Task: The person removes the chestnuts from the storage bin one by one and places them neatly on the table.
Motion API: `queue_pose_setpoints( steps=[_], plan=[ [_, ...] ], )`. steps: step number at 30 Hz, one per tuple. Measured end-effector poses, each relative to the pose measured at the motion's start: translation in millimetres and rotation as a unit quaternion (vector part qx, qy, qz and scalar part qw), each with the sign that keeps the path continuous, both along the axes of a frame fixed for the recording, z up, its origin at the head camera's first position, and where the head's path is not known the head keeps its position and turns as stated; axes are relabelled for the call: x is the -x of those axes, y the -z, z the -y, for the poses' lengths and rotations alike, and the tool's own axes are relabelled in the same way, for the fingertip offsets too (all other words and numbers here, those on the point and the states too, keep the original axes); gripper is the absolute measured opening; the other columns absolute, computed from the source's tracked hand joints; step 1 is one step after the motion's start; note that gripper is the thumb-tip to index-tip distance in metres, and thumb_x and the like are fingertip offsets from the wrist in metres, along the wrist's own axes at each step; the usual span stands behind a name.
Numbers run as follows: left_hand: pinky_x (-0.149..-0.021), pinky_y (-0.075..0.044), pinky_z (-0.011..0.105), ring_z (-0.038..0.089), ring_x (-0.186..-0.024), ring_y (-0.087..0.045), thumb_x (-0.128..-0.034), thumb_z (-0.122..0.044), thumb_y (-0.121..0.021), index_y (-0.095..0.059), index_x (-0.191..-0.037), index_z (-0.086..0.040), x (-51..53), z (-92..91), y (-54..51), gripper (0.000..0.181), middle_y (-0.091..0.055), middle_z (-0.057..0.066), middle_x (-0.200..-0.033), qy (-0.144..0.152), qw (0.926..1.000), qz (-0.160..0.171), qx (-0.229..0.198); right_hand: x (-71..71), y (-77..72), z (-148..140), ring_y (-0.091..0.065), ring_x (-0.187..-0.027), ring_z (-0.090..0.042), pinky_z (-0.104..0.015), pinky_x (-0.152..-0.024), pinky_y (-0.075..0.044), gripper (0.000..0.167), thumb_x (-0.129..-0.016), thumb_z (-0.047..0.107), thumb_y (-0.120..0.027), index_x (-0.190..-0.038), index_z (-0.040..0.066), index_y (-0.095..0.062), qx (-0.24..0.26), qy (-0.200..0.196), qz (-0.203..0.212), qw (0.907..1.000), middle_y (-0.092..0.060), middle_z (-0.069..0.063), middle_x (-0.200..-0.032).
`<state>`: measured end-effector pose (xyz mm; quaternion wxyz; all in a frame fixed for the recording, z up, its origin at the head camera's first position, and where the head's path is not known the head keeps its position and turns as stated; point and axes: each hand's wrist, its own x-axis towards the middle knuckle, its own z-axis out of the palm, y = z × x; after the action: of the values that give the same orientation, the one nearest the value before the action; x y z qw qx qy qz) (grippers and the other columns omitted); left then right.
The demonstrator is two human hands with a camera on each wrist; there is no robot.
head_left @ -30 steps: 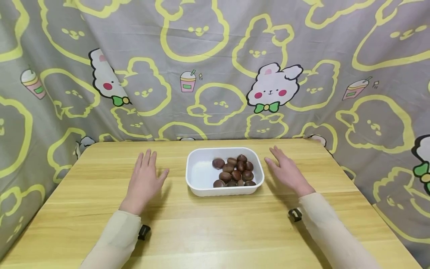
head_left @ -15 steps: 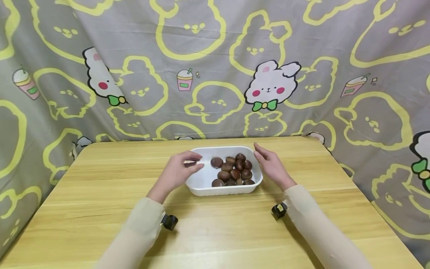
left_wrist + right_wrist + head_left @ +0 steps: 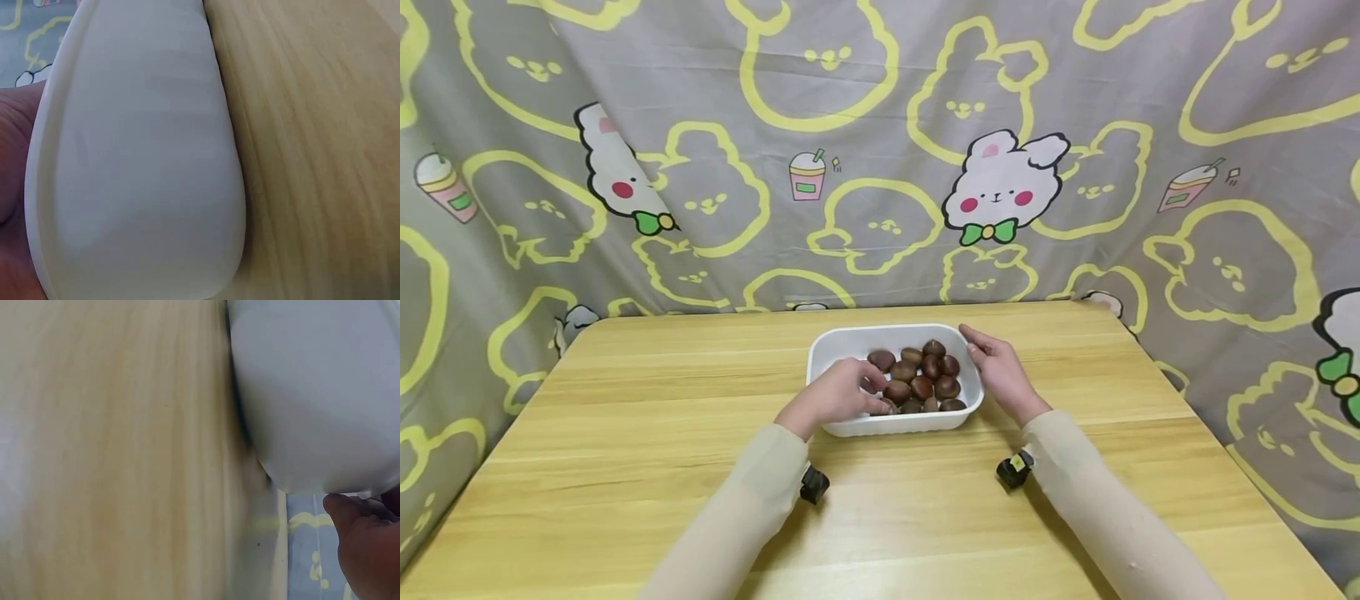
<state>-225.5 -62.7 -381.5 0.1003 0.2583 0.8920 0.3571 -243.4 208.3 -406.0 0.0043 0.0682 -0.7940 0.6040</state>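
A white rectangular plastic tray [image 3: 898, 426] rests on the wooden table, with several glossy brown chestnuts [image 3: 922, 387] mostly in its middle and right part. My left hand [image 3: 837, 392] reaches over the tray's left front rim. Its fingers are bent beside the leftmost chestnuts, thumb and fingers apart; part of one chestnut is hidden by the thumb. At the other end, my right hand [image 3: 1006, 375] grips the tray's right rim. The left wrist view shows the tray's outer wall [image 3: 144, 144] and only the edge of the hand. Fingertips [image 3: 337, 503] touch the tray's end in the right wrist view.
The light wooden table [image 3: 662, 400] extends on all sides of the tray. Behind it hangs a grey curtain [image 3: 880, 150] with yellow cartoon outlines. Black wrist cameras [image 3: 1015, 469] hang beneath both cuffs.
My left hand has moved from the bare table on the left to over the tray's inside. The right hand has come in from beside the tray and taken hold of its rim.
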Motion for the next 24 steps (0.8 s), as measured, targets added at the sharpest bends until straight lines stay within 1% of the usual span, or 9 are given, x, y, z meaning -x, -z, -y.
queue_pose_setpoints(
  steps=[2,5,7,11,14,18,24],
  plan=[
    [-0.079,-0.05,0.029,0.016,-0.083,-0.065,-0.0779,-0.016,-0.084,-0.073,-0.096,-0.003,1.1,-1.1,0.9,0.025,-0.07,0.003,-0.088,0.008,0.9998,-0.005,0.018,-0.6,0.5,-0.4,-0.026,-0.142,-0.028,-0.036,-0.114,-0.021,0.042,-0.106,0.006,-0.04,-0.146,-0.005,-0.037,0.008,0.001,0.009,0.9999,-0.033,-0.017,-0.153],
    [-0.078,-0.049,0.027,0.01,-0.076,-0.064,-0.0776,-0.014,-0.084,-0.073,-0.089,-0.005,2.1,-2.8,1.5,0.018,-0.069,-0.001,-0.081,0.014,0.999,-0.004,0.041,-0.6,1.4,-0.7,-0.025,-0.143,-0.028,-0.036,-0.114,-0.021,0.042,-0.106,0.006,-0.039,-0.146,-0.005,-0.037,0.019,0.0,0.02,0.9996,-0.032,-0.017,-0.153],
    [-0.078,-0.049,0.026,0.009,-0.074,-0.063,-0.0777,-0.011,-0.083,-0.071,-0.085,-0.006,2.4,-3.6,1.9,0.015,-0.068,-0.002,-0.079,0.018,0.9986,-0.002,0.051,-0.2,2.1,-0.6,-0.025,-0.143,-0.028,-0.036,-0.114,-0.021,0.042,-0.106,0.006,-0.039,-0.147,-0.005,-0.037,0.023,-0.001,0.025,0.9994,-0.032,-0.017,-0.154],
    [-0.079,-0.049,0.026,0.008,-0.074,-0.063,-0.0783,-0.007,-0.082,-0.069,-0.084,-0.006,2.6,-4.9,1.9,0.015,-0.067,-0.003,-0.078,0.019,0.9983,0.01,0.054,1.4,3.8,-0.8,-0.026,-0.142,-0.027,-0.036,-0.113,-0.022,0.042,-0.106,0.005,-0.039,-0.146,-0.004,-0.038,0.023,0.001,0.03,0.9993,-0.033,-0.016,-0.153],
    [-0.078,-0.049,0.026,0.008,-0.073,-0.062,-0.0786,-0.003,-0.08,-0.069,-0.084,-0.006,2.8,-5.4,1.9,0.013,-0.067,-0.003,-0.077,0.023,0.9981,0.011,0.056,2.7,4.7,-1.5,-0.026,-0.142,-0.027,-0.036,-0.113,-0.022,0.042,-0.105,0.005,-0.039,-0.147,-0.004,-0.038,0.018,0.0,0.029,0.9994,-0.033,-0.016,-0.153],
    [-0.077,-0.048,0.025,0.008,-0.072,-0.059,-0.0784,0.001,-0.077,-0.072,-0.083,-0.006,2.8,-4.9,2.1,0.01,-0.066,-0.004,-0.076,0.031,0.9974,-0.002,0.064,3.1,5.0,-1.9,-0.027,-0.142,-0.028,-0.037,-0.113,-0.022,0.042,-0.105,0.004,-0.04,-0.146,-0.004,-0.039,0.014,-0.001,0.024,0.9996,-0.034,-0.016,-0.153],
    [-0.074,-0.048,0.024,0.007,-0.069,-0.057,-0.0771,-0.001,-0.079,-0.074,-0.08,-0.007,3.1,-3.4,2.8,0.008,-0.066,-0.005,-0.072,0.04,0.9968,-0.022,0.066,2.6,5.0,-2.5,-0.027,-0.142,-0.028,-0.037,-0.113,-0.023,0.042,-0.105,0.005,-0.041,-0.146,-0.004,-0.039,0.016,-0.003,0.024,0.9996,-0.033,-0.017,-0.153]
  ],
)
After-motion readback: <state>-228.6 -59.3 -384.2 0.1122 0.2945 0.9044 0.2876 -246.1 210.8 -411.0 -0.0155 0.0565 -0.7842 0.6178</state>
